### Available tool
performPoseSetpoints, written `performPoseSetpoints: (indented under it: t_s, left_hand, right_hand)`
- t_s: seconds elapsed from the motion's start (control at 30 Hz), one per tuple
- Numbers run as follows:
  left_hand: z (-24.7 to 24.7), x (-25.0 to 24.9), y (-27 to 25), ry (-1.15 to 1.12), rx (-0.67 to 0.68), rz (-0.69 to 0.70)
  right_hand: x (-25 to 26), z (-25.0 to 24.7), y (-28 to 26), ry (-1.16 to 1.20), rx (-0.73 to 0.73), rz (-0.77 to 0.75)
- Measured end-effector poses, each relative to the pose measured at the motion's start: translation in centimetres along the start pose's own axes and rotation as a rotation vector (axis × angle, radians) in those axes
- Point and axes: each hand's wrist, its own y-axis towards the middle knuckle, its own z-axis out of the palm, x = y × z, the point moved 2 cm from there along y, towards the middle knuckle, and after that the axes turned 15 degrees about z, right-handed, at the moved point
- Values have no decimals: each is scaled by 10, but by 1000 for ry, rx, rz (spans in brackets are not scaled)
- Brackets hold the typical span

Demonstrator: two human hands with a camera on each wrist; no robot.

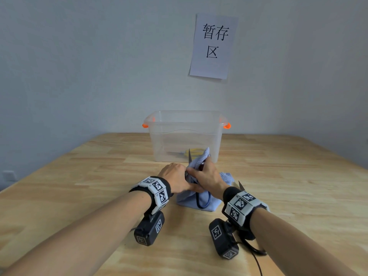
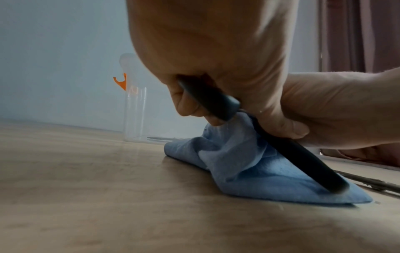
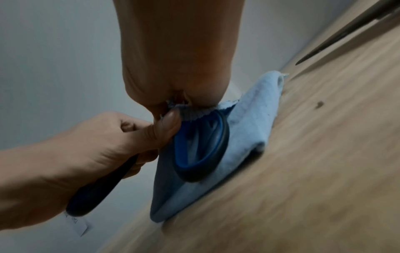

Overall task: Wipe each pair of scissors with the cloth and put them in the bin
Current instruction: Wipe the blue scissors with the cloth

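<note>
Mid-wipe on the blue-handled scissors (image 1: 202, 198). Left hand (image 1: 175, 180) gripping one handle loop, fingers curled tight round it; right hand (image 1: 207, 179) pinching the blue cloth (image 1: 199, 205) round the blades, thumb & fingers clamped on fabric. Blade tip poking up above the cloth, handles resting down on the cloth's lower folds on the wooden table (image 1: 79, 196).

Progress, judging by layout: yellow-handled scissors (image 1: 192, 152) already lying in the clear bin (image 1: 185, 124) w/ orange latches, so probably 1 pair done. Another pair (image 1: 241, 185) lying on the table just beside the right wrist, apparently not yet wiped. So: finishing pair no. 2, dropping it in the bin, then at least 1 more to go. Can't tell if others are hiding out of view.
</note>
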Motion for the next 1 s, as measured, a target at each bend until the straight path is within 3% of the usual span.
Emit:
performPoseSetpoints:
  t_s: [0.43, 0.7, 1.0]
  left_hand:
    - [4, 4, -3, -52, 47, -26]
    - [-1, -1, -3, 7, 67, -18]
    - [-3, -9, 0, 82, 97, -8]
  right_hand:
    - [-8, -7, 5, 68, 213, 90]
    - [-13, -6, 2, 529, 377, 190]
    - [-4, 6, 3, 155, 65, 112]
